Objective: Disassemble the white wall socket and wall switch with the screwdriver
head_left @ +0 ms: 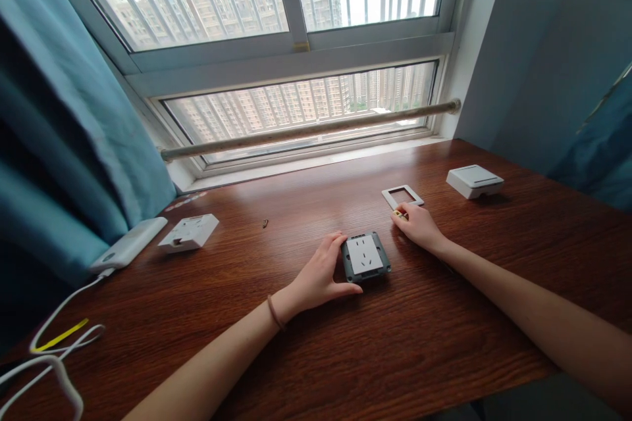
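A grey-framed wall socket with a white face (pixel 365 256) lies flat on the wooden table (pixel 345 355). My left hand (pixel 318 276) grips its left edge, thumb below and fingers above. Just beyond the socket, my right hand (pixel 419 223) rests on the table with fingers curled round a small yellowish object (pixel 399 214) that I cannot make out. A white square frame plate (pixel 402 197) lies just beyond that hand.
A white switch box (pixel 474 181) sits at the far right. On the left lie a white socket part (pixel 189 232) and a white power bank (pixel 129 244) with white cables (pixel 54 342). A small screw (pixel 265 223) lies mid-table. Blue curtains hang on both sides of the window.
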`<action>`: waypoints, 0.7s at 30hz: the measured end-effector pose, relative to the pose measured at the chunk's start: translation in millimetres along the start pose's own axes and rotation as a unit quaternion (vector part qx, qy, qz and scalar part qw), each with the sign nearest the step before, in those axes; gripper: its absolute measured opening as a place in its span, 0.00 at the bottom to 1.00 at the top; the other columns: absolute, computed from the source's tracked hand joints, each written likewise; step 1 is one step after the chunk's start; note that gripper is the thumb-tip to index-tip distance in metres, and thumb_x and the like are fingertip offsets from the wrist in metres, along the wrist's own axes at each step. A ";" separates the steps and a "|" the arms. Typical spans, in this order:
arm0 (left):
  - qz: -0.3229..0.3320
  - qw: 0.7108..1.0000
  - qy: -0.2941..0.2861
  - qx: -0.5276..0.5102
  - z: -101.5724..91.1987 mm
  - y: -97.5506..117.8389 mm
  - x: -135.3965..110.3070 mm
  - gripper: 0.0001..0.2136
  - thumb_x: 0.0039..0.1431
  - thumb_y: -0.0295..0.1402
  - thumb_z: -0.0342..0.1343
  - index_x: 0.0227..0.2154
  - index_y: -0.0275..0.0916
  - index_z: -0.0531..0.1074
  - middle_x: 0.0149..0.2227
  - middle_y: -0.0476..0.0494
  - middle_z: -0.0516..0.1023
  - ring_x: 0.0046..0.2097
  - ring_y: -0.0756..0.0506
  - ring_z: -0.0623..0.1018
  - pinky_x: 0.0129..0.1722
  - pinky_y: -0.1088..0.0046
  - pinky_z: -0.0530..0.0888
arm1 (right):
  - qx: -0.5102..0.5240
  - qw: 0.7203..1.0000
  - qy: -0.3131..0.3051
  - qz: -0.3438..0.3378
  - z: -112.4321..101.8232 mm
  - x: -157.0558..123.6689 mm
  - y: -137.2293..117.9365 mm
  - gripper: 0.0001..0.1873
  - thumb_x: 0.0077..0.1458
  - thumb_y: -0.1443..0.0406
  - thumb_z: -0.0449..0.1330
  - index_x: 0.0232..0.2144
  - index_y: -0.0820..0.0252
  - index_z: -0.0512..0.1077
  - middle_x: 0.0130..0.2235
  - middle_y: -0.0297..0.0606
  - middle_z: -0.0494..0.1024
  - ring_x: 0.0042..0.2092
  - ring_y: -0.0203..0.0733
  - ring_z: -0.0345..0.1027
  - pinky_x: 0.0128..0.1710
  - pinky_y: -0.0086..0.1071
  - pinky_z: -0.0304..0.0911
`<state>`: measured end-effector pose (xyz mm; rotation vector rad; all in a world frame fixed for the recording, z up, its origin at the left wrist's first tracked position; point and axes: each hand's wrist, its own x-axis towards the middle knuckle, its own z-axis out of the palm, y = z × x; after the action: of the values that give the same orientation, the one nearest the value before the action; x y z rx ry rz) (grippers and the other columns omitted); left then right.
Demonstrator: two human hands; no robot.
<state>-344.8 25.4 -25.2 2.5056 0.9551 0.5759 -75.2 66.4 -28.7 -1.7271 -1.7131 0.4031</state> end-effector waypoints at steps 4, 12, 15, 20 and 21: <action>0.002 1.000 0.003 -0.003 0.7 0.3 0.0 0.41 0.43 0.49 0.59 0.57 0.39 0.48 0.58 0.32 0.53 0.60 0.36 0.56 0.59 0.54 0.57 | -0.048 0.999 -0.004 -0.015 3.3 0.6 2.3 0.07 0.49 0.64 0.55 0.28 0.62 0.69 0.33 0.43 0.75 0.37 0.44 0.67 0.38 0.31 0.56; -0.007 1.000 0.005 -0.011 -0.3 2.7 0.3 0.40 0.43 0.49 0.59 0.57 0.39 0.50 0.57 0.33 0.55 0.59 0.36 0.57 0.58 0.55 0.58 | -0.086 0.996 -0.012 -0.026 3.6 0.2 4.0 0.10 0.49 0.63 0.56 0.34 0.63 0.68 0.37 0.46 0.73 0.40 0.45 0.67 0.40 0.31 0.57; -0.008 1.000 0.006 -0.014 -1.0 4.1 0.6 0.40 0.43 0.49 0.59 0.57 0.39 0.49 0.57 0.33 0.55 0.59 0.36 0.58 0.58 0.55 0.59 | -0.089 0.995 -0.018 -0.028 3.1 0.1 4.2 0.10 0.49 0.62 0.57 0.34 0.63 0.68 0.37 0.46 0.73 0.40 0.45 0.67 0.40 0.32 0.58; -0.007 1.000 0.008 -0.012 -0.1 2.4 -0.1 0.42 0.43 0.48 0.60 0.58 0.39 0.47 0.57 0.32 0.55 0.59 0.35 0.57 0.58 0.54 0.58 | -0.091 0.995 -0.020 -0.029 1.9 2.1 5.6 0.12 0.48 0.62 0.58 0.36 0.63 0.68 0.37 0.46 0.73 0.40 0.44 0.67 0.40 0.32 0.58; -0.008 1.000 0.009 -0.011 0.3 1.5 -0.4 0.42 0.43 0.48 0.60 0.58 0.39 0.47 0.57 0.32 0.55 0.59 0.35 0.57 0.58 0.53 0.58 | -0.091 0.995 -0.019 -0.030 1.8 2.3 6.0 0.13 0.48 0.62 0.58 0.36 0.63 0.67 0.37 0.46 0.73 0.39 0.44 0.67 0.40 0.32 0.58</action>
<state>-344.1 24.1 -24.8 2.4758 0.9688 0.6030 -71.5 69.6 -33.4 -1.8017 -1.8742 0.2615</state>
